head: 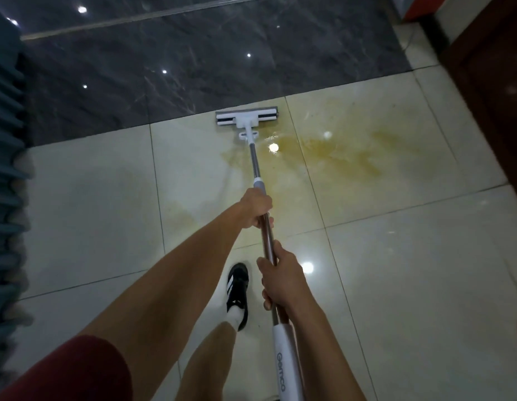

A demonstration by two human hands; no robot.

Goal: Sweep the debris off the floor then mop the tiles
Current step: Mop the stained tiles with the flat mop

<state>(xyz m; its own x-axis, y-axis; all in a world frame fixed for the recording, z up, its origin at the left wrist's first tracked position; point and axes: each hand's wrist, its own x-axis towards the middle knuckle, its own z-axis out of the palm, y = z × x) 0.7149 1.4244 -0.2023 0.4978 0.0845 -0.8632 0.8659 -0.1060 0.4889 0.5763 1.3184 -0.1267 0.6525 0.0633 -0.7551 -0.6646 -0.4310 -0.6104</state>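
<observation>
Pale glossy tiles [396, 285] covered most of the floor, meeting a band of dark marbled tiles [193, 59] farther off, with ceiling lights mirrored in both. No loose debris showed on them, so the sweeping looked done and the mopping was the step in hand. It seemed well short of finished: a wide yellowish stain [338, 153] lay smeared and wet across two pale tiles. A teal ribbed edge [5, 169] ran down the left, and dark wood [489, 96] stood at the right. The mop [258, 175] reached forward from the person, its head [247, 115] flat on the pale tile at the seam with the dark band, just beyond the stain. The left hand [256, 208] was wrapped round the pole higher up; the right hand [280, 277] gripped it lower, above the white sleeve. One black shoe [238, 293] stood beneath.
</observation>
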